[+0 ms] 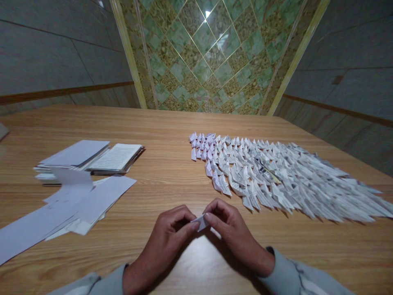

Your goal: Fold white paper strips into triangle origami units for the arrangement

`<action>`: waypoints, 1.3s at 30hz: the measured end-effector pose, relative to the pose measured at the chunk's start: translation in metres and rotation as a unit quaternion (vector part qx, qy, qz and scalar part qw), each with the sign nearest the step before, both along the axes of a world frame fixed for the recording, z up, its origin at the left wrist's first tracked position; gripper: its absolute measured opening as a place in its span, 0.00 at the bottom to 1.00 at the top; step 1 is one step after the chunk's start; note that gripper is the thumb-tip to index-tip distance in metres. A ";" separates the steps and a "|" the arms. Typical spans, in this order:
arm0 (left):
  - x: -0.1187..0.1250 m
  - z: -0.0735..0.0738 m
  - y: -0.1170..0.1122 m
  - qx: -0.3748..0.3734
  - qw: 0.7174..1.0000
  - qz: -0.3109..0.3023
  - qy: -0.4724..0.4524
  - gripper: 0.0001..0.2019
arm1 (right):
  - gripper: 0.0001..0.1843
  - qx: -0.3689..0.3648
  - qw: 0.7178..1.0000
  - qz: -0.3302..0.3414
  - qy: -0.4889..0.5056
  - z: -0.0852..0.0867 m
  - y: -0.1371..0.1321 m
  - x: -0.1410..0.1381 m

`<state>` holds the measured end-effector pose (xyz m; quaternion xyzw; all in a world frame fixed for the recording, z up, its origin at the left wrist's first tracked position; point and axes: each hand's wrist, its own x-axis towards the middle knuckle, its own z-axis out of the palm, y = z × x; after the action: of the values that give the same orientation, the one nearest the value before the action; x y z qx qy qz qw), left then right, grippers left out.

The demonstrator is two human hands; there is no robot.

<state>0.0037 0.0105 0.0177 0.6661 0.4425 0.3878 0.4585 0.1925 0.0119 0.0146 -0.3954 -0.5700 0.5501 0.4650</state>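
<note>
Between both hands, just above the near part of the table, is a small folded piece of white paper (202, 223). My left hand (172, 231) pinches its left end between thumb and fingers. At its right end, my right hand (231, 229) grips it the same way. The fingertips cover much of the paper, so its full shape is hidden. Ahead and to the right stand many folded paper boats (264, 172) in close rows, most of printed paper. Several plain pale ones (201, 143) stand at the left end of the rows.
On the left lie loose white sheets and strips (73, 205), overlapping. Behind them sit a stack of paper (76, 153) and a printed pad or book (115, 157). The wood-grain table (166, 127) runs back towards a tiled wall (205, 53).
</note>
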 end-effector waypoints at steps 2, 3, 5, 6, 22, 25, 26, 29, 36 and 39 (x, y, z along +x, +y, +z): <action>0.000 0.000 0.000 -0.001 1.000 0.002 0.000 0.12 | 0.10 -0.005 1.000 -0.007 -0.008 0.000 0.000 0.000; 0.000 0.000 -0.001 -0.003 1.000 0.005 -0.003 0.11 | 0.10 -0.006 1.000 -0.006 -0.017 0.001 0.000 -0.001; 0.000 0.001 -0.001 -0.001 1.000 0.010 -0.007 0.10 | 0.10 -0.004 0.999 0.001 -0.038 0.002 -0.002 -0.002; 0.000 0.002 -0.002 0.004 1.000 0.012 -0.008 0.10 | 0.10 0.000 0.999 0.006 -0.047 0.003 -0.002 -0.002; 0.000 0.003 0.002 0.064 0.997 0.031 0.016 0.09 | 0.04 -0.002 0.999 -0.026 -0.040 0.004 -0.003 -0.004; 0.000 0.001 0.001 0.080 0.996 0.028 0.021 0.11 | 0.03 0.006 0.999 -0.023 -0.040 0.004 -0.003 -0.004; 0.000 0.001 0.000 0.081 0.996 0.027 0.020 0.11 | 0.04 0.011 0.999 -0.025 -0.043 0.004 -0.004 -0.004; 0.000 0.001 0.000 0.072 0.996 0.046 0.001 0.12 | 0.07 0.031 0.997 -0.038 -0.051 0.006 -0.004 -0.004; 0.003 0.003 -0.001 0.041 0.997 0.055 -0.026 0.11 | 0.06 0.047 0.996 -0.017 -0.077 0.008 -0.002 -0.001; 0.003 0.002 -0.003 0.051 0.998 0.046 -0.015 0.11 | 0.07 0.072 0.989 -0.018 -0.125 0.008 -0.003 -0.001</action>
<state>0.0068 0.0076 0.0200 0.6615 0.4455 0.4402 0.4125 0.1913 0.0085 0.0228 -0.4374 -0.6543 0.4453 0.4269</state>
